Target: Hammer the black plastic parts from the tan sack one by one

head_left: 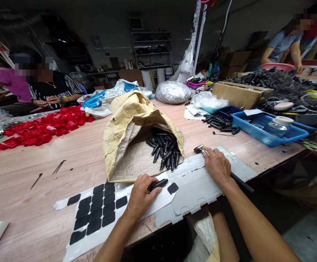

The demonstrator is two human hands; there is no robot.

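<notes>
My left hand (142, 194) is closed around a black tubular piece (158, 185), held low over the white sheet. My right hand (217, 165) grips a hammer (200, 149); its small metal head lies left of my fingers and its black handle sticks out behind my palm. Under the right hand lies a grey board (191, 189) along the table's front edge. Beyond my hands a yellow woven sack (125, 145) lies with its mouth toward me, and many similar black pieces (167, 147) spill inside it. Black rounded-square stickers (95, 214) sit in rows on a white backing sheet (82, 251).
A blue tray (281, 140) with a jar stands at the right, near more black pieces (221, 123) and a cardboard box (235, 95). Red items (46, 127) are heaped at the left, where people sit. Another person (281, 47) works at the far right.
</notes>
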